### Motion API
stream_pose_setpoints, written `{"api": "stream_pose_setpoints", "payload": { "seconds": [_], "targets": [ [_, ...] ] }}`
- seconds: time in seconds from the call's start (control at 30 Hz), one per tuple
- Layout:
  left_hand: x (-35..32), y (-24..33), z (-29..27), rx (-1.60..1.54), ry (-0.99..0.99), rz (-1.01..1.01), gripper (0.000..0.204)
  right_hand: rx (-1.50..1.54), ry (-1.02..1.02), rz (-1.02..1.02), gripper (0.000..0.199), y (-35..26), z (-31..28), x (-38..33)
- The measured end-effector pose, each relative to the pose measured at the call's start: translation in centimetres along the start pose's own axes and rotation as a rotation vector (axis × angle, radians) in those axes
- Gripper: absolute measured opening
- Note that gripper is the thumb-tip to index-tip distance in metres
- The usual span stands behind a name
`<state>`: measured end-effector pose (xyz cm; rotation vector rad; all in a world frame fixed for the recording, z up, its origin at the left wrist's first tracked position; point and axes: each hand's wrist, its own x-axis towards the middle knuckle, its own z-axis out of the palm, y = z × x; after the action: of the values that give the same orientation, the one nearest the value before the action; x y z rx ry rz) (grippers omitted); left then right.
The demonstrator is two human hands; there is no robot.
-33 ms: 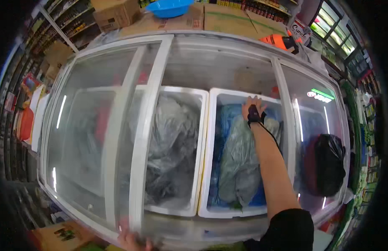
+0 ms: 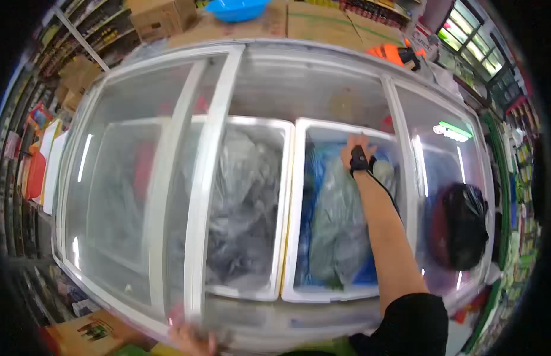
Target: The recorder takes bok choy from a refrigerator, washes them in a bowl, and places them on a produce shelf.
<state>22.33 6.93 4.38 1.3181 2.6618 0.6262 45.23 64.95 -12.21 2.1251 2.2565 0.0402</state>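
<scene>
A long chest freezer (image 2: 323,83) with sliding glass lids lies below me, open in the middle. Two white bins sit inside. My right hand (image 2: 356,152), with a black strap and a cable at the wrist, reaches to the far end of the right bin (image 2: 299,213). Its fingers curl onto the top of a grey-green plastic bag (image 2: 337,231) that lies on blue bags. The left bin (image 2: 284,178) holds grey plastic bags (image 2: 243,202). My left hand (image 2: 192,341) grips the near end of the slid-back glass lid's frame (image 2: 207,178) at the freezer's front rim; it is partly cut off.
A black bag (image 2: 465,228) shows under the right glass lid. Cardboard boxes (image 2: 162,18) and a blue basin (image 2: 237,8) stand beyond the freezer. Shelves of goods line the left and right edges. A box (image 2: 88,332) sits on the floor at the lower left.
</scene>
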Motion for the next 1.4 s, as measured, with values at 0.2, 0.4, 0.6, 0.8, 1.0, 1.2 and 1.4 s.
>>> {"api": "stream_pose_setpoints", "payload": {
  "seconds": [0.2,0.4,0.6,0.8,1.0,1.2,1.4],
  "targets": [
    [1.0,0.3,0.1,0.034,0.051,0.012,0.042,0.140,0.025,0.039,0.058,2.7,-0.4,-10.4],
    [1.3,0.1,-0.1,-0.053,0.068,0.095,0.045,0.451,-0.187,0.321,0.088,4.5,3.2,-19.0],
    [1.3,-0.4,-0.3,-0.063,0.072,0.189,0.044,0.681,-0.068,0.333,0.101,3.9,9.0,-22.4],
    [1.4,0.0,-0.4,-0.105,0.082,0.151,0.040,0.654,-0.078,0.273,0.059,4.0,6.4,-21.6],
    [1.4,0.0,-0.2,-0.102,0.104,0.163,0.035,0.542,0.265,0.130,0.022,5.1,-0.5,-21.7],
    [1.3,-0.3,0.0,-0.084,0.129,0.170,0.034,0.586,0.436,0.079,0.017,6.0,-5.5,-20.0],
    [1.2,0.0,-0.3,-0.122,0.170,0.200,0.032,1.110,0.233,0.014,0.016,4.9,-11.0,-20.0]
  ]
}}
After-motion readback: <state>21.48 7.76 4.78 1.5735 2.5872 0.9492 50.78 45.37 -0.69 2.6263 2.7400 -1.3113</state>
